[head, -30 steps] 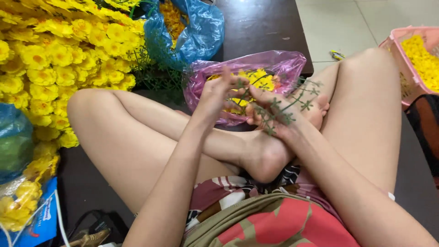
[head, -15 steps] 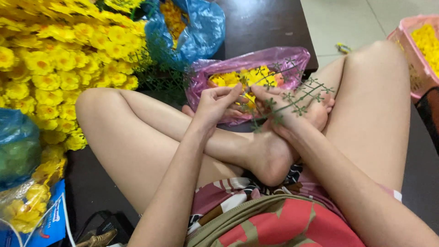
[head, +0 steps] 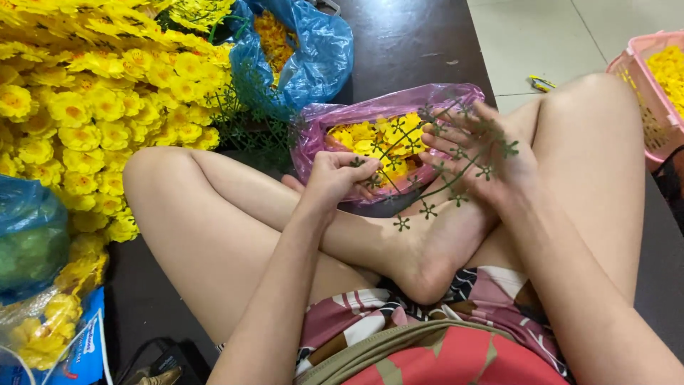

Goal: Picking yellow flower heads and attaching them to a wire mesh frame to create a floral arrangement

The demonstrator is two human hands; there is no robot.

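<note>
Hands: 2, both the person's own, working over the crossed legs.
Left hand (head: pixel 340 175): fingers are curling at the lip of the pink bag (head: pixel 320 128), pinching smth small w/ yellow bits; can't tell exactly what.
Right hand (head: pixel 479 153): fingers are spreading open, palm supporting the green stem (head: pixel 456 175), not clenching it.
Green stem: 1 branching plastic stem w/ many small star-shaped tips, bare of blooms; is lying across the right palm and reaching down-left over the foot (head: pixel 434 249) toward the bag mouth.
Bags: pink bag x1, lying just ahead of the shins, is holding loose yellow flower heads (head: pixel 370 139); blue bag (head: pixel 313 50) x1 behind it, holding more yellow-orange heads; another blue bag (head: pixel 28 242) at left edge, contents greenish, unclear.
Basket: pink basket (head: pixel 634 85) x1 at far right, holding yellow heads, well apart from the hands.
Pile: big heap of finished yellow flowers (head: pixel 92 100) at left, too many to count, near the left knee.
In the way: stem branches are partly covering the right fingers and bag opening.
</note>
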